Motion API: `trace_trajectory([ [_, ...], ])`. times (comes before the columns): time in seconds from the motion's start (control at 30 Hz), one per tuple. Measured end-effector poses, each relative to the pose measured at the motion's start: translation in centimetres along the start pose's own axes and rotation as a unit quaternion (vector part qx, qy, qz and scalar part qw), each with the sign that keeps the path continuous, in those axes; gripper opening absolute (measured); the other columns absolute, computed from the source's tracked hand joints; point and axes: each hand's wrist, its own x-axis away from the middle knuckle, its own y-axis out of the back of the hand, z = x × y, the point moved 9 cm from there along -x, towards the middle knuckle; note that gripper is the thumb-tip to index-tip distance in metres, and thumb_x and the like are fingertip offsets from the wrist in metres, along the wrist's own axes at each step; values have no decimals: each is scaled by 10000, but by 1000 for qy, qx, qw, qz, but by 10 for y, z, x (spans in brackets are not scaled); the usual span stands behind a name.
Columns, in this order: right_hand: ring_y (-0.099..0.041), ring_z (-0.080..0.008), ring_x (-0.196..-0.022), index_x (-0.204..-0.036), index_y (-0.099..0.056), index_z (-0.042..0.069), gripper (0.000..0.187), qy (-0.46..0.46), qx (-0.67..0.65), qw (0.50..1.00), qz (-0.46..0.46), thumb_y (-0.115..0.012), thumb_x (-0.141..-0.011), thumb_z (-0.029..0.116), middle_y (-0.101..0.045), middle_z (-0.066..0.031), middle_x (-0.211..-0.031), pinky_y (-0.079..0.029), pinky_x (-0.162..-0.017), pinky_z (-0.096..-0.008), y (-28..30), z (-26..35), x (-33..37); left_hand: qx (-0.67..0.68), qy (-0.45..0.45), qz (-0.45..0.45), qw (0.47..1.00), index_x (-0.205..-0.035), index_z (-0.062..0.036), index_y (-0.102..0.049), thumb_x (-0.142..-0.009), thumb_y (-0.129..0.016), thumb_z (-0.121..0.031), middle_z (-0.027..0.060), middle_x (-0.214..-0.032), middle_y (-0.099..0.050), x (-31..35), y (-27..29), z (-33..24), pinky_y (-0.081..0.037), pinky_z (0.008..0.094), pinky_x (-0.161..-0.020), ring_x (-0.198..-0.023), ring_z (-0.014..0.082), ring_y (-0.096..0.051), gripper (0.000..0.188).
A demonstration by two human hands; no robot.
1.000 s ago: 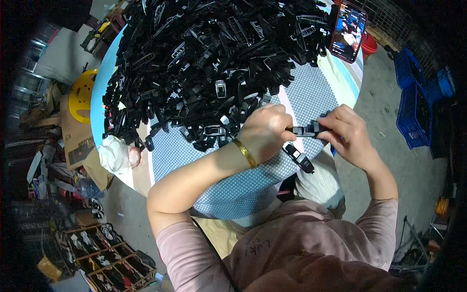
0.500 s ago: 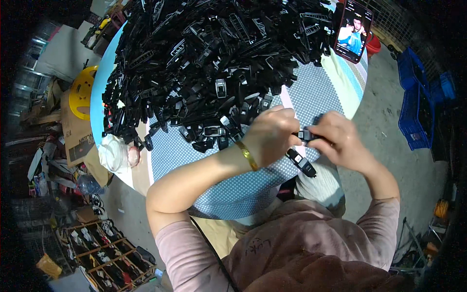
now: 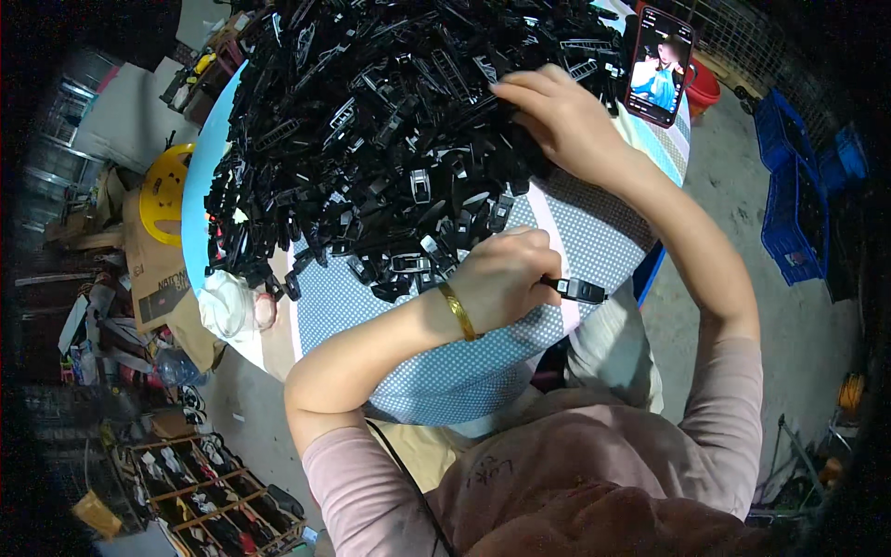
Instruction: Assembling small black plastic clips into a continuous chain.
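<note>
My left hand [image 3: 509, 277] is closed round one end of a narrow black plastic part [image 3: 583, 291] with a small pale metal piece on it. The part's free end sticks out to the right, over the near edge of the table; its exact kind cannot be made out. A gold bracelet [image 3: 457, 311] circles my left wrist. Farther off, my right hand [image 3: 571, 121] reaches over the right side of a large heap of black parts [image 3: 362, 130], several with silvery metal frames. Its fingers are stretched out and apart at the heap, and the thumb is partly hidden.
The round table has a blue dotted cloth [image 3: 418, 371]. A phone [image 3: 659, 67] with a lit screen stands at the far right edge, near a red bucket [image 3: 703, 88]. A white bag [image 3: 227, 304] lies at the left edge. Blue crates [image 3: 794, 218] stand on the floor to the right.
My right hand has left the part beside my left hand and moved far forward onto the heap. My left hand still holds a black part, now pointing more to the right.
</note>
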Motion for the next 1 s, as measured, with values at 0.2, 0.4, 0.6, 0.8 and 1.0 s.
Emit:
trace_trajectory([
  [0.2,-584,-295,-962,-1039,-667,44,274,-57,25,993,99,-719,-773,86,-634,-101,-938,-500,-827,-393,-40,-23,-23,11,-23,-64,998,-851,-50,-661,-723,-781,-184,98,-828,-595,2,1,3,-488,366,-680,-742,278,-586,221],
  [0.4,-582,-290,-810,-980,-645,31,312,30,-9,998,-51,-746,-687,-5,-626,-92,-907,-480,-690,-367,51,16,15,-13,74,-343,936,-1035,10,-592,-766,-753,-126,128,-993,-552,15,73,5,-480,338,-667,-743,238,-554,341],
  [0.6,-579,-247,-713,-967,-648,29,293,101,-46,991,80,-756,-710,119,-625,-93,-866,-472,-598,-354,50,59,87,-106,18,-196,975,-993,11,-627,-749,-741,-142,144,-917,-610,2,27,5,-478,400,-769,-867,319,-557,309],
  [0.8,-606,-318,-939,-1050,-642,5,307,-81,-112,986,89,-688,-818,201,-631,-141,-983,-479,-825,-403,45,-15,88,-85,37,-119,989,-870,-24,-610,-717,-740,-100,128,-863,-590,1,8,4,-484,398,-759,-852,322,-570,215],
  [1.0,-608,-322,-940,-1085,-658,63,302,-205,107,970,78,-687,-833,227,-622,-142,-1015,-499,-790,-396,19,-68,78,-75,22,-138,987,-1034,-43,-613,-711,-730,-99,123,-909,-606,1,7,0,-491,385,-772,-852,317,-598,348],
])
